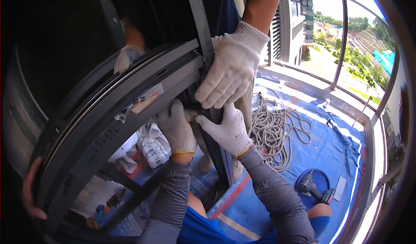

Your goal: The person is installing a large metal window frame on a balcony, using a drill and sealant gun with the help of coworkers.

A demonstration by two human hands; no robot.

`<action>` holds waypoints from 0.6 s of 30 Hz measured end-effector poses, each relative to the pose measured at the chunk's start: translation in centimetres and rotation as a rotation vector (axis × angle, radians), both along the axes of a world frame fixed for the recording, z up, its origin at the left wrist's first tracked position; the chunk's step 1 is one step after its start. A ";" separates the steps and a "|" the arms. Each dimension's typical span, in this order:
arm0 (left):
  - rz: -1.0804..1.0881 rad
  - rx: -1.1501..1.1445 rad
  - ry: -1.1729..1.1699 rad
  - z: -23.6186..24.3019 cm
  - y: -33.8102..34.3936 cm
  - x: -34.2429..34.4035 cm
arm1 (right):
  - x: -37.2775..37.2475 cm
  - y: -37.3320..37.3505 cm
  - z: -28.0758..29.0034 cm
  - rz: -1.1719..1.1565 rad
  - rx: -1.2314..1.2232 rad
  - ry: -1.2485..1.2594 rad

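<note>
While a co-worker's gloved hand [234, 68] rests over the corner of the dark frame [99, 138], the person's gloved left hand [177, 129] is at the rail's lower edge, thumb raised, its fingertips hidden, so whether it grips I cannot tell. Just below the co-worker's hand, the gloved right hand [229, 131] grips the post [220, 153]. Frame and post stand directly before the person, left of the rope [275, 129] and drill [310, 186].
</note>
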State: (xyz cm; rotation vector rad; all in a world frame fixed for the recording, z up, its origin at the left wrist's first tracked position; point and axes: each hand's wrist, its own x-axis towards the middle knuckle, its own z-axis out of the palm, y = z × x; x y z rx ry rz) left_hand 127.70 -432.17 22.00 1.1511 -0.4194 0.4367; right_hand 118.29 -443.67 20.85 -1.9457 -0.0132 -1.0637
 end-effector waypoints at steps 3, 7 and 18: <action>-0.123 -0.048 0.323 -1.9 1.0 -1.0 | -0.3 -1.2 -0.9 -0.015 -0.032 0.017; -0.200 -0.001 0.474 -7.8 3.7 1.0 | 0.1 -1.4 -0.6 0.069 -0.031 0.043; -0.580 -0.218 0.613 -11.0 2.1 4.3 | -0.1 -0.4 0.2 0.122 -0.019 -0.077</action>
